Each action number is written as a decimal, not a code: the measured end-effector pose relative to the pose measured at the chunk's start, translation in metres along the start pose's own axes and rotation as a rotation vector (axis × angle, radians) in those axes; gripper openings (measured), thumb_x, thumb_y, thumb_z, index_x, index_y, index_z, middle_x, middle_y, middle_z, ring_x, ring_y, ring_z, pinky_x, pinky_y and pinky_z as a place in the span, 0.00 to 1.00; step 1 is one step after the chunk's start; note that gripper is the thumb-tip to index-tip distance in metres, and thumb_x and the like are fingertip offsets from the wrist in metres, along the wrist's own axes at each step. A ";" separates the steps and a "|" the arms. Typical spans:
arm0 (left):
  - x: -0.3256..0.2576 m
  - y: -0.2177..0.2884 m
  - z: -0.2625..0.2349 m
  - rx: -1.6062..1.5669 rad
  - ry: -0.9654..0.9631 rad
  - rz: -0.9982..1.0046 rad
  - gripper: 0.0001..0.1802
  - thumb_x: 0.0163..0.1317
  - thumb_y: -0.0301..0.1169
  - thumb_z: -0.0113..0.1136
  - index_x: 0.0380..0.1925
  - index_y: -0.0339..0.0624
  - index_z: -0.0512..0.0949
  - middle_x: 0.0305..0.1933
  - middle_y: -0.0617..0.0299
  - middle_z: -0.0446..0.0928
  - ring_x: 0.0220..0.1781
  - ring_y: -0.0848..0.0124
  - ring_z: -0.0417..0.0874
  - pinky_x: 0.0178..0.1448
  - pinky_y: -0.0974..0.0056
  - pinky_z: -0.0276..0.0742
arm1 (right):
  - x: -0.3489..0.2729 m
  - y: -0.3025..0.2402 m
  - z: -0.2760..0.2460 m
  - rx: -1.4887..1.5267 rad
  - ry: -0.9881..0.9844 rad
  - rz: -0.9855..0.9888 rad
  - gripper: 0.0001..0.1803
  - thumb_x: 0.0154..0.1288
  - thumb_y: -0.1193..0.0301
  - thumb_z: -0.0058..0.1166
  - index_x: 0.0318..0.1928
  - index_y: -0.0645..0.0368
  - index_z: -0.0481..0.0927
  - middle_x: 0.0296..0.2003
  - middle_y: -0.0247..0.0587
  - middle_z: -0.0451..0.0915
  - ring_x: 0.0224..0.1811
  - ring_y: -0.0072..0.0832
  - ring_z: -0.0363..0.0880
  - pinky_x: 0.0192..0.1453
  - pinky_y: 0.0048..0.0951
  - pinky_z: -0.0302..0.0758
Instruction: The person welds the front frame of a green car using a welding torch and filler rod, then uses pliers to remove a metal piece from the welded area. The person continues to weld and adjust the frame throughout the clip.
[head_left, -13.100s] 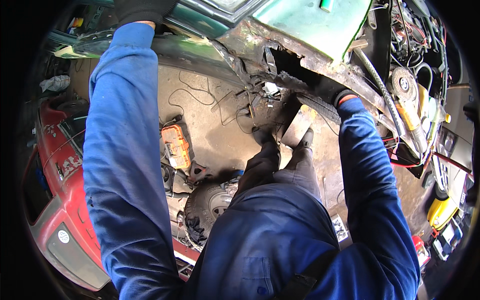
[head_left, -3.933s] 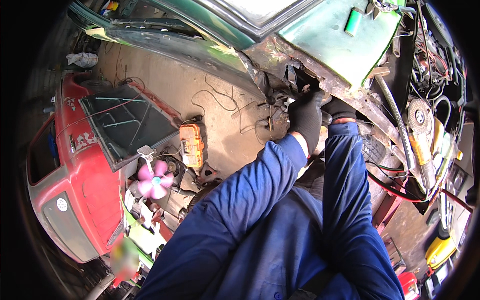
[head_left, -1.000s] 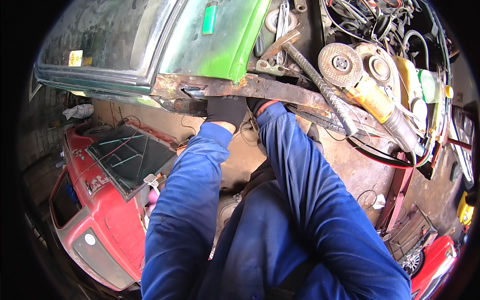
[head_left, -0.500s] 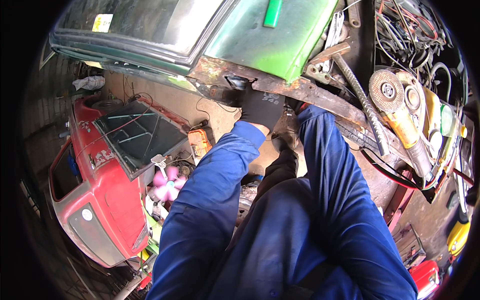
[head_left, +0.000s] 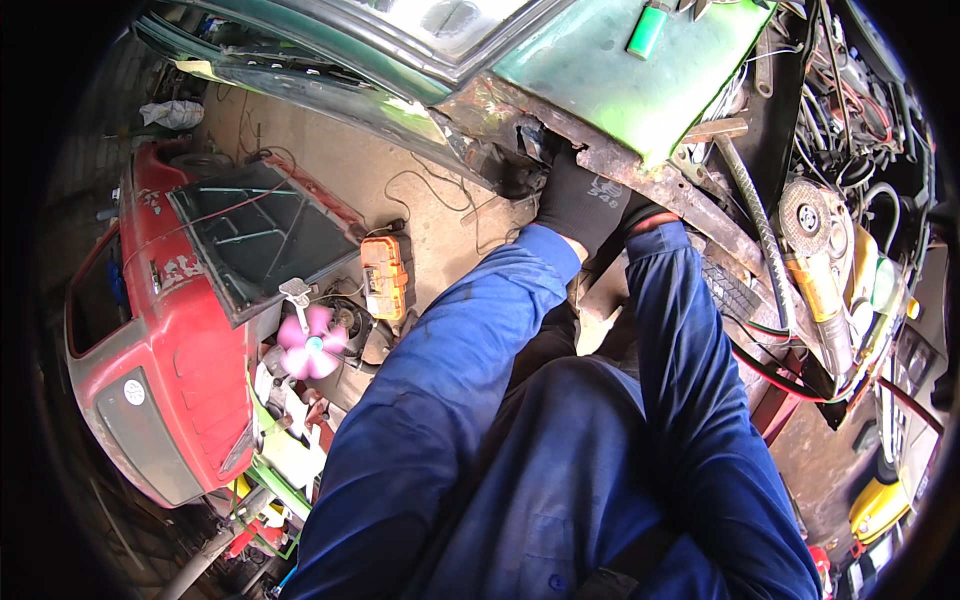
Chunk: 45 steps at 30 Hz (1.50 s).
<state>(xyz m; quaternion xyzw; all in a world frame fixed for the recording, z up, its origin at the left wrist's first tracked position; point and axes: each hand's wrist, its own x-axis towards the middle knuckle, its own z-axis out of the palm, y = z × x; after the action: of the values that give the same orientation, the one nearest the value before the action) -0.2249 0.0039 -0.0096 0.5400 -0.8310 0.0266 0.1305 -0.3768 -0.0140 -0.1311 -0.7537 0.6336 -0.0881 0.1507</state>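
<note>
My left hand (head_left: pixel 583 203), in a black glove with pale print on its back, reaches under the rusty edge (head_left: pixel 685 200) of a green car body (head_left: pixel 600 75). Its fingers go out of sight beside a ragged hole in the rusted metal. Close on its right is my right hand (head_left: pixel 645 212), black-gloved too, with a red-edged cuff. That hand is mostly hidden below the same edge, so neither hand's grip shows. A hammer (head_left: pixel 752 205) with a ribbed metal handle and an angle grinder (head_left: pixel 812 255) with a yellow body lie to the right of my hands.
A green lighter (head_left: pixel 648 32) rests on the green panel. Tangled wires (head_left: pixel 850 110) fill the upper right. On the left stand a red vehicle body (head_left: pixel 185 400), a dark framed panel (head_left: pixel 260 235), an orange case (head_left: pixel 385 278) and a pink fan (head_left: pixel 312 342). Cables trail over the floor (head_left: pixel 330 150).
The view has shifted, so the car and tools sit farther right and the red vehicle lower left. Both hands stay under the rusty edge, the left still beside the hole.
</note>
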 end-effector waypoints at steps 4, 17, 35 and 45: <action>-0.001 -0.005 0.003 0.039 0.120 0.046 0.20 0.75 0.35 0.53 0.59 0.47 0.87 0.63 0.52 0.88 0.68 0.52 0.84 0.75 0.43 0.72 | 0.001 0.002 0.000 -0.024 0.007 -0.017 0.32 0.83 0.48 0.46 0.76 0.52 0.79 0.75 0.51 0.78 0.78 0.49 0.75 0.84 0.49 0.68; -0.001 -0.005 -0.015 0.048 0.063 -0.013 0.19 0.73 0.33 0.55 0.57 0.45 0.89 0.60 0.49 0.89 0.64 0.51 0.86 0.71 0.49 0.76 | 0.005 0.003 0.006 -0.173 0.041 -0.122 0.33 0.83 0.50 0.47 0.78 0.55 0.77 0.77 0.54 0.75 0.80 0.50 0.72 0.86 0.48 0.66; -0.015 -0.020 -0.019 -0.017 -0.041 0.159 0.11 0.68 0.35 0.61 0.30 0.56 0.91 0.35 0.62 0.91 0.46 0.62 0.90 0.70 0.50 0.73 | -0.066 -0.085 -0.091 -0.091 0.221 -0.175 0.30 0.71 0.60 0.66 0.66 0.65 0.78 0.57 0.59 0.85 0.61 0.60 0.82 0.67 0.54 0.79; -0.007 -0.014 -0.022 -0.051 -0.057 0.074 0.13 0.70 0.34 0.59 0.31 0.52 0.91 0.34 0.58 0.90 0.44 0.58 0.91 0.79 0.45 0.69 | -0.040 -0.038 -0.101 -0.079 -0.204 0.054 0.32 0.73 0.56 0.67 0.71 0.58 0.80 0.59 0.62 0.88 0.59 0.62 0.87 0.65 0.58 0.82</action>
<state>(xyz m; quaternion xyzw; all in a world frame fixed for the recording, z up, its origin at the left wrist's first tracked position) -0.2056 0.0085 0.0087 0.5061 -0.8541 -0.0053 0.1196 -0.3813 0.0195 -0.0204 -0.7467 0.6381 0.0183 0.1871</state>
